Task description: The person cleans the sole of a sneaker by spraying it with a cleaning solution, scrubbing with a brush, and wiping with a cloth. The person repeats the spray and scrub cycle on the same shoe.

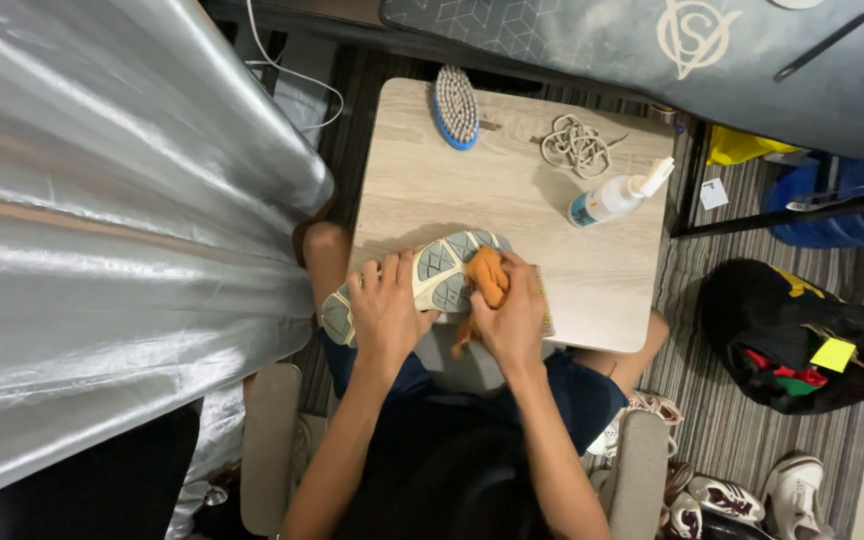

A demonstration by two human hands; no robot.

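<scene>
while the left hand (384,312) grips the upturned shoe (422,280) at the counter's (512,200) near edge, the right hand (512,318) closes on an orange cloth (488,278) pressed to its sole; beyond lie a brush (456,106), laces (576,145) and a spray bottle (614,196).

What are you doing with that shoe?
A seated person is holding a shoe sole-up at the near edge of a small wooden table. The left hand grips the shoe while the right hand presses an orange cloth against the sole. Farther back on the table lie a blue scrubbing brush, a loose pile of shoelaces and a white spray bottle on its side. More shoes sit on the floor.
</scene>
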